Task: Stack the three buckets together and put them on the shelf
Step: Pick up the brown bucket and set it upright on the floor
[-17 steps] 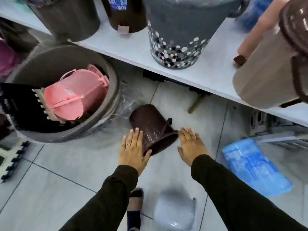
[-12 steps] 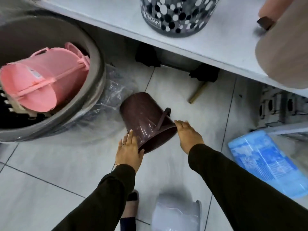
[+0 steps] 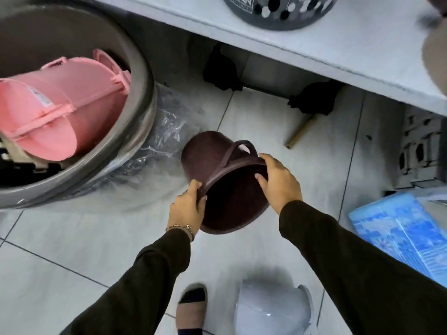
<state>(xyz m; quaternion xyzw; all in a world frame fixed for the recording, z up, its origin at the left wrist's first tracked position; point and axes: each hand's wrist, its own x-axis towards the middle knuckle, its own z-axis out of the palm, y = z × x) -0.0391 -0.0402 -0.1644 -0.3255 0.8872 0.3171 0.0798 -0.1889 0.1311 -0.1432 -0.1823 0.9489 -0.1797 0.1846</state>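
Observation:
A dark brown bucket (image 3: 208, 160) with a handle is tilted over the tiled floor, its mouth toward me. My left hand (image 3: 187, 210) grips its rim on the left. My right hand (image 3: 278, 180) holds the rim on the right, fingers curled inside. A pale grey bucket (image 3: 271, 308) lies on its side on the floor near my foot. A pink bucket (image 3: 58, 117) lies on its side inside a large grey tub (image 3: 142, 76). The white shelf (image 3: 326, 44) runs across the top.
A spotted grey bin (image 3: 278, 10) stands on the shelf, and a brown object (image 3: 435, 44) sits at its right end. A blue wrapped pack (image 3: 399, 238) lies on the floor at right. Clear plastic wrap (image 3: 167, 131) and a wooden stick (image 3: 300, 132) lie near the shelf base.
Both hands went from resting beside the brown bucket to gripping its rim. The bucket has tipped up off the floor, mouth toward me. The view has dropped lower.

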